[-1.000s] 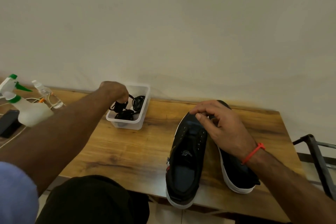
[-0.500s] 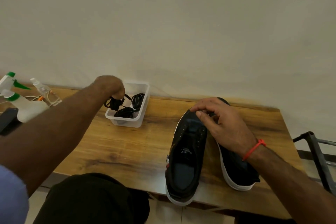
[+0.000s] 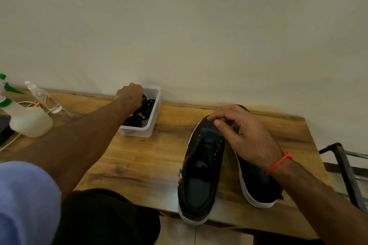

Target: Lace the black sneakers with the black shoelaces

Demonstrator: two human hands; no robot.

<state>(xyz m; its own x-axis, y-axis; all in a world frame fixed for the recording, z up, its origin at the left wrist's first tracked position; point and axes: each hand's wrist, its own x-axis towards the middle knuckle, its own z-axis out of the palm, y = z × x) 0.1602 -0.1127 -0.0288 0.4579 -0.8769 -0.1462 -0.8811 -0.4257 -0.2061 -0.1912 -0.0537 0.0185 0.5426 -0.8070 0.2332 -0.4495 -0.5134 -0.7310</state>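
Head view showed the left hand point(image 3: 129, 93) reaching into the small clear plastic tub point(image 3: 153, 113) at the back of the wooden table point(image 3: 139, 161), its fingers curled around a bundle of black shoelaces point(image 3: 143, 105) lying in it. The two unlaced black sneakers with white soles point(image 3: 201, 165) lay well to the right of the tub, toes pointing away toward the wall. The right hand point(image 3: 245, 131) rested loosely curved on the toe of the nearer shoe, steadying it without a clear grip. Judging by this, the laces had to travel rightward to the eyelets, which lay beside the right hand.
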